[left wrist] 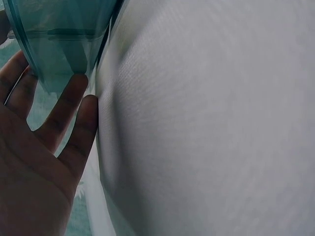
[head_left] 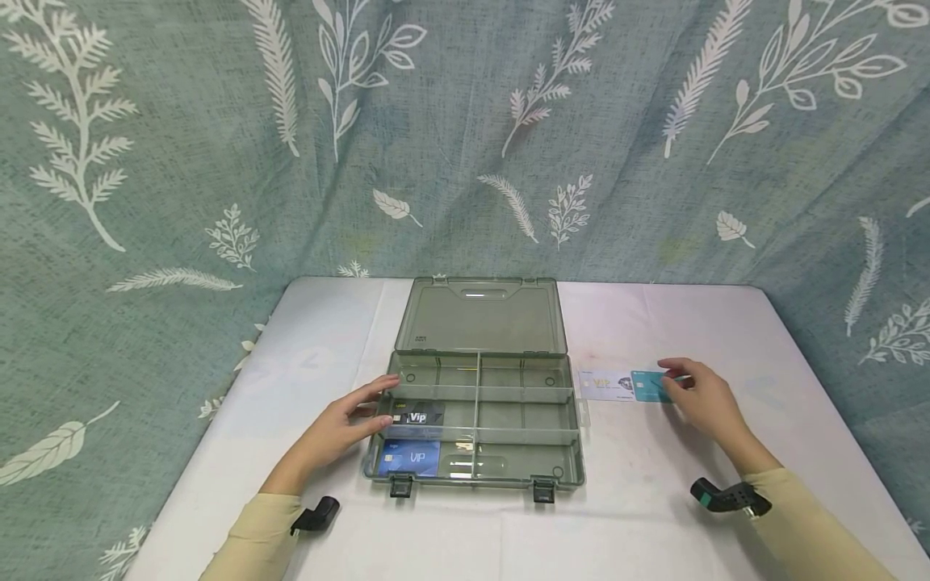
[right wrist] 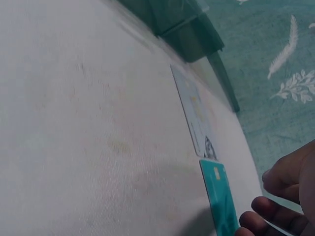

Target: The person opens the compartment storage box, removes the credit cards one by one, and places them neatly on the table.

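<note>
Head view: we rest the spread fingers of our left hand (head_left: 333, 433) against the left side of the open box (head_left: 519, 415), unclenched. Our right hand (head_left: 699, 403), loosely curved with no grasp visible, is at the teal card (head_left: 644, 386), flat on the cloth beside the white VIP card (head_left: 605, 386). We judge it best to pinch opposite edges, lifting without dragging its neighbour; contact we cannot tell.

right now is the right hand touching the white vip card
Apart: the head view shows the right hand off to the side of the white VIP card, with part of the teal card showing between them.
</note>
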A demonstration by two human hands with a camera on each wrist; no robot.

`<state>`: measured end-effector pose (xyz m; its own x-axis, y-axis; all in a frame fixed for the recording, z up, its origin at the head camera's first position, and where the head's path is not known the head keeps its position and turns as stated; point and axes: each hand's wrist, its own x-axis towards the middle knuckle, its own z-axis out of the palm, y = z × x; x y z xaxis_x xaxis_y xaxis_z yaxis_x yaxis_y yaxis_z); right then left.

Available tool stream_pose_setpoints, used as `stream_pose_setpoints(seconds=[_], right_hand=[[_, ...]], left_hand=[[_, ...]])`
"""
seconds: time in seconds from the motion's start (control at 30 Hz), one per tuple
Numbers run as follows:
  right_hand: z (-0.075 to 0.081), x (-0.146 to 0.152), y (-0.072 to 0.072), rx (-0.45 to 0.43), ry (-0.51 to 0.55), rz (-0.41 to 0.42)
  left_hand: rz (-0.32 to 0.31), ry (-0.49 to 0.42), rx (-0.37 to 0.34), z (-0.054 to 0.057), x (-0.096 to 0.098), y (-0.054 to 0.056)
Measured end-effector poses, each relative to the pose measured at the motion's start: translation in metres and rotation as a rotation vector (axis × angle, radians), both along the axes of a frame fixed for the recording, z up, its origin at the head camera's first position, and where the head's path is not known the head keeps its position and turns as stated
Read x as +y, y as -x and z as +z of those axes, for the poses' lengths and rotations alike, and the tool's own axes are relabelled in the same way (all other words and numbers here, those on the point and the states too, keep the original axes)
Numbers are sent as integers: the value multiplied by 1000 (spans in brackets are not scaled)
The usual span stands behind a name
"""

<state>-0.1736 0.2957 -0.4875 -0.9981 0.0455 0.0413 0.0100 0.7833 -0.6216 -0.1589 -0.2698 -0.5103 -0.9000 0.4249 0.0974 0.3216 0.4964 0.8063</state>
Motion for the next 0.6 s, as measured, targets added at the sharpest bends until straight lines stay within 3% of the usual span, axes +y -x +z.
stream_pose_setpoints(seconds=[0.33,0.6], right_hand=[[7,-15,-2,-44,69,65],[10,-29,-7,-22,75,121]], left_hand=[[-4,-9,-5,0,0,0],[-2,-11,-2,0,0,0]])
